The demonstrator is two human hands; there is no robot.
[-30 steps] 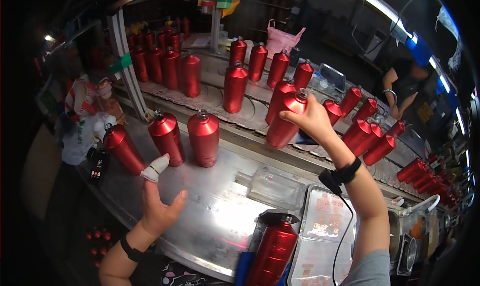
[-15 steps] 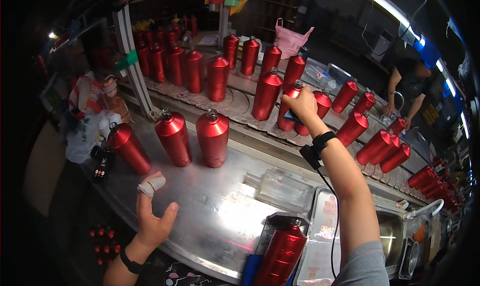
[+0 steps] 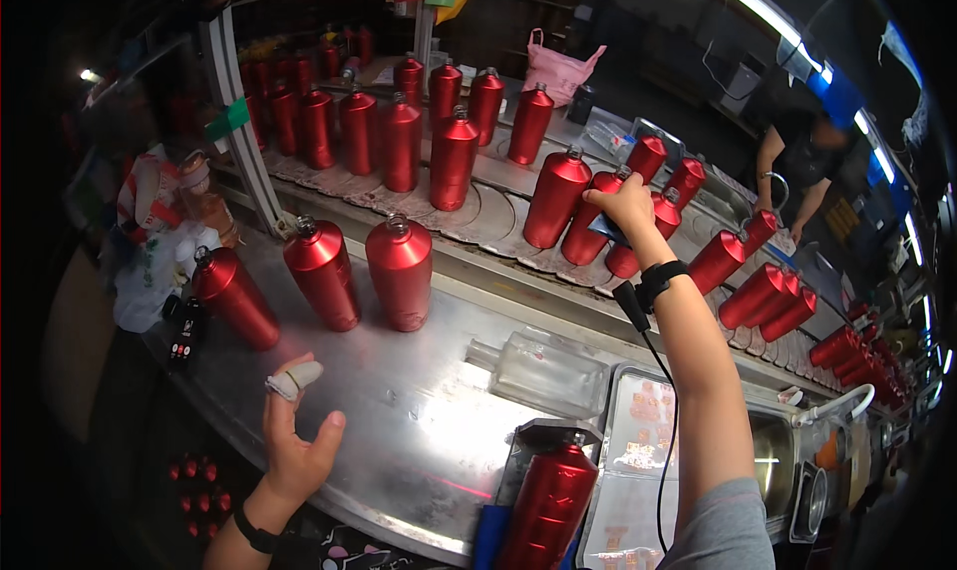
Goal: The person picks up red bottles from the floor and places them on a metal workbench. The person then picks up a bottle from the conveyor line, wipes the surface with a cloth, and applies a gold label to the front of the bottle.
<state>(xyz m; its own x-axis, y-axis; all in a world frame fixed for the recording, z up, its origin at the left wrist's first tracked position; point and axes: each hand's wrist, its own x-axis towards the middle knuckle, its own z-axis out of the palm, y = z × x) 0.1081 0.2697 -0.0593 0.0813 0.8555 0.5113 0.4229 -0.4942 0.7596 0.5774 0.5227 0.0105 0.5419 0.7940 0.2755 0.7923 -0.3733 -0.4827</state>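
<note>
Head view: right fingers (image 3: 630,197) clasp a glossy red bottle (image 3: 581,238); left fingers (image 3: 280,416) spread, empty

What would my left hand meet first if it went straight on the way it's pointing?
Probably the middle bottle of the three red ones standing at the left of the table, though your left hand might pass just left of it; depth is unclear.

Right of the clear bottle (image 3: 548,376), I see orange characters on the silvery tray (image 3: 638,505), too small for me to read. Well left of that bottle, my feed shows blurred green print on the white bag (image 3: 145,301). I can read no word or number.
</note>
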